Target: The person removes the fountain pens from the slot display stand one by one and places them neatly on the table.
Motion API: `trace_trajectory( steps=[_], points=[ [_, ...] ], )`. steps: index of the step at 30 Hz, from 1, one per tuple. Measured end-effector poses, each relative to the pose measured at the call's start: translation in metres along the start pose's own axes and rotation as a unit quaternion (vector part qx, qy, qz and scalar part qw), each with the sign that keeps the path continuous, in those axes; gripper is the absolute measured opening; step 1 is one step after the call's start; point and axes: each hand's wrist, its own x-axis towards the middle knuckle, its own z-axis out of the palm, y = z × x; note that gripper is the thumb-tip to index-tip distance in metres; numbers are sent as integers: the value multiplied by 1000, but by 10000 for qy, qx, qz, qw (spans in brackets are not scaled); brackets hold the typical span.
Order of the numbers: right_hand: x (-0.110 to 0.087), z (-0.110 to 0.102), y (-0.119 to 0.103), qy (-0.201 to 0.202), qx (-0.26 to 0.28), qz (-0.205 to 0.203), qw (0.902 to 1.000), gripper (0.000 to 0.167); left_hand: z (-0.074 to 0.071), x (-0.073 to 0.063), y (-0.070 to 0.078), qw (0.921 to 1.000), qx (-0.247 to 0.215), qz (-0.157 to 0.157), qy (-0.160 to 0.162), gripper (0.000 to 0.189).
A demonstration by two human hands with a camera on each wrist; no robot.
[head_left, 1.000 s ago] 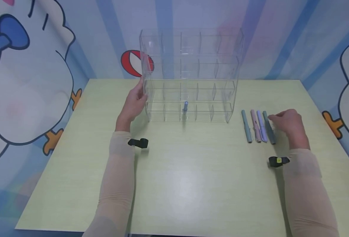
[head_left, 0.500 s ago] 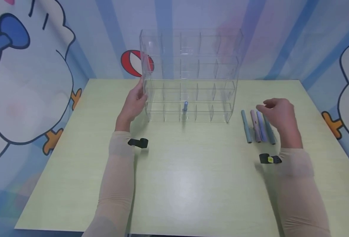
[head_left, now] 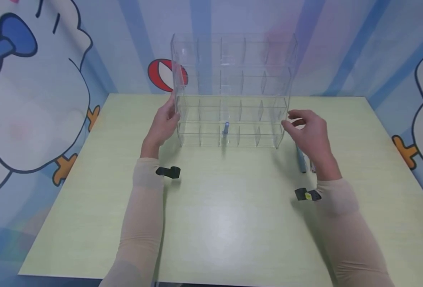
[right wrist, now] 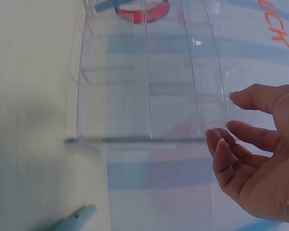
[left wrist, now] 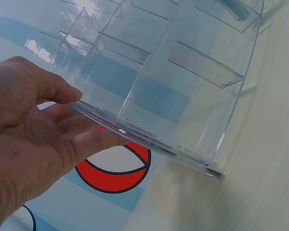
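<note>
A clear acrylic organizer (head_left: 229, 95) with several tiers of compartments stands upright toward the back of the table. My left hand (head_left: 165, 123) grips its left side wall, thumb on one face and fingers behind, as the left wrist view shows. A blue pen (head_left: 226, 127) stands in a lowest-tier compartment. At the organizer's right side, my right hand (head_left: 310, 131) has thumb and fingers parted, with the fingertips right by the wall. In the right wrist view nothing lies between those fingers (right wrist: 253, 134). Partly hidden below that hand are a teal pen (head_left: 301, 161) and a pinkish pen (head_left: 313, 166).
The pale wooden table (head_left: 211, 223) meets a cartoon-printed wall (head_left: 136, 48) behind the organizer and at both sides. Its front edge runs along the bottom of the head view.
My right hand has moved left from the row of pens to the organizer's right side, now covering part of the row. The left hand keeps its grip in the same place.
</note>
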Motion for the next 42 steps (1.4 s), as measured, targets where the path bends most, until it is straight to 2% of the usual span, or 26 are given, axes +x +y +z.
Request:
trace_trajectory(
  steps=[5, 12, 14, 19, 21, 23, 28, 32, 37, 42],
  points=[
    [2, 24, -14, -76, 202, -574, 9981, 35, -1, 3, -7, 9999, 68, 43, 61, 75],
    [4, 57, -29, -399, 370, -909, 9944, 37, -1, 3, -9, 10000, 29, -8, 34, 74],
    [5, 67, -30, -414, 463, -1071, 9923, 38, -1, 2, -6, 10000, 22, -24, 15, 74],
    [5, 86, -32, -406, 662, -1385, 9873, 40, 1, -3, 14, 10000, 13, -43, -88, 71],
    [6, 91, -34, -385, 786, -1427, 9859, 39, 1, -6, 20, 9999, 63, -112, -90, 70],
    [6, 95, -37, -378, 905, -1441, 9847, 39, 1, -4, 12, 9998, 121, -153, -41, 71],
    [7, 101, -43, -396, 1094, -1467, 9823, 38, 0, -5, 10, 9999, 42, -126, -31, 72],
    [8, 106, -44, -387, 1196, -1479, 9810, 37, 1, -11, 21, 9999, -22, -156, -59, 70],
    [9, 112, -45, -435, 1322, -1426, 9800, 35, 2, -11, 24, 9998, -13, -175, -34, 70],
    [10, 115, -47, -529, 1227, -1364, 9816, 33, 2, -7, 16, 9999, -72, -134, -31, 71]
  ],
)
